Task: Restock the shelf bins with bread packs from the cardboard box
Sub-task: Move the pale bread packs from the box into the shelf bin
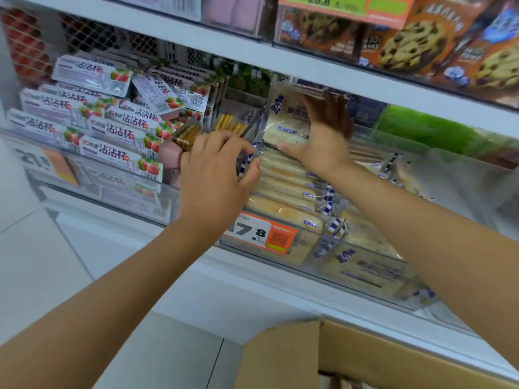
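The right hand (pixel 325 141) holds one bread pack (pixel 286 119). The thumb is under the pack and the fingers wrap round its far side. The pack stands up tall at the back of the shelf bin (pixel 309 265), just past the fingers. I think it is held up like that so it can slide in behind the others and stand the same way.

The left hand (pixel 216 164) is close by, to the left of the right hand. Its fingers and thumb curl round the blue striped ends of the row of bread packs (pixel 283 181). It seems to be holding the row still, or pulling it forward, so there is room at the back.

The row sits just under the right hand and runs down toward the price tag (pixel 261 233). The cardboard box (pixel 295 355) is low down, below both arms. Only a flap and one edge show, so I cannot tell how many packs are left in it.

Strawberry snack packs (pixel 112 127) fill the bin left of the left hand. Cookie boxes (pixel 421 43) are on the shelf above the right hand, and they are blurry. The right hand hides part of the words on the held pack. The space behind that pack is dark and hard to see.
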